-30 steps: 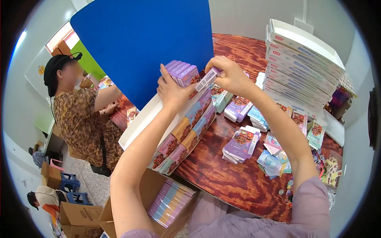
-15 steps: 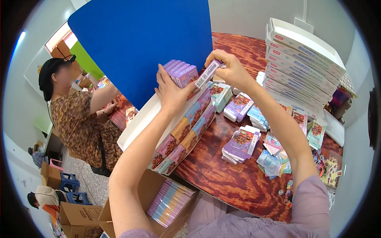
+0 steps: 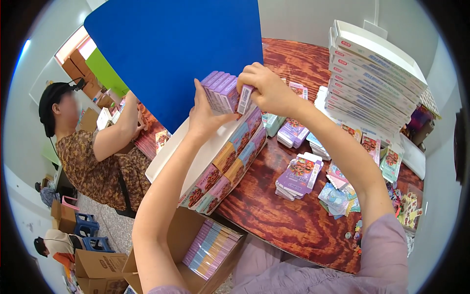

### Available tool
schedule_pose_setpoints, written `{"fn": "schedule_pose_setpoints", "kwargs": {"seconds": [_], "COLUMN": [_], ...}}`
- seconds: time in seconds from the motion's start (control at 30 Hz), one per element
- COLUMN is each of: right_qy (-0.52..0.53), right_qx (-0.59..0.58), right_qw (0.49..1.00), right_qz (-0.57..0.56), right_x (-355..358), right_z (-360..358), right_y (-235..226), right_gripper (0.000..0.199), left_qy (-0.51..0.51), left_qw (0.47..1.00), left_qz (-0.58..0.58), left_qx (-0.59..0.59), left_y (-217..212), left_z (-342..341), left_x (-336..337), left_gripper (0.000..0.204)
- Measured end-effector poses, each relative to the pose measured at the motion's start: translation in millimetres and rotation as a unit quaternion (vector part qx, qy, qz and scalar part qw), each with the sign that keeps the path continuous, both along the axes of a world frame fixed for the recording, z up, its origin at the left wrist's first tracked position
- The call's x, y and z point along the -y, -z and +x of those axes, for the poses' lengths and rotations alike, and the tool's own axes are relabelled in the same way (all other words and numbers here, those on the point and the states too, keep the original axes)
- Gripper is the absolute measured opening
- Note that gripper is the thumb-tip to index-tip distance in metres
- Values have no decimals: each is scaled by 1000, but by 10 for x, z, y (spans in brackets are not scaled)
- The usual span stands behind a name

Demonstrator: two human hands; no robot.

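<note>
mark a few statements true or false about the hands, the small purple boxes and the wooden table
1. The right hand pinches a small purple box at the end of the upright row of purple boxes. True.
2. The left hand rests flat on the red-brown wooden table. False: it props up that row.
3. A tall stack of flat white boxes stands on the table's far right. True.
4. The open cardboard carton below the table edge holds nothing. False: it holds pastel boxes.

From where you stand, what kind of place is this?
Probably a small packing workroom: a tall stack of flat white boxes on the wooden table, a display tray being filled, and open cartons on the floor.
</note>
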State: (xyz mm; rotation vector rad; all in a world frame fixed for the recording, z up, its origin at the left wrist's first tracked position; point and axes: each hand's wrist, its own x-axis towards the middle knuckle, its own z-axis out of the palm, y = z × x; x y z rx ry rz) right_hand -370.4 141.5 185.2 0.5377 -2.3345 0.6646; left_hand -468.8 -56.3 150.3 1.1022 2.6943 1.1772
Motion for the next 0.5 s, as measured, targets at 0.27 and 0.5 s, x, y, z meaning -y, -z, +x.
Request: {"fn": "schedule_pose_setpoints", "kwargs": {"seconds": [0.27, 0.5], "right_qy": [141, 162], "right_qx": [-125, 25], "right_qw": [946, 958], "right_qz": [263, 235], "right_x": [291, 334], "right_z": [-21, -53], "right_y": [181, 171], "right_gripper": [60, 76], "left_qy": [-47, -59], "left_qw": [992, 984], "left_qz": [-55, -135], "left_qx": [-103, -99], "left_y": [141, 139], "left_z": [122, 163], "left_x": [-1, 52], "left_gripper": [136, 121]}}
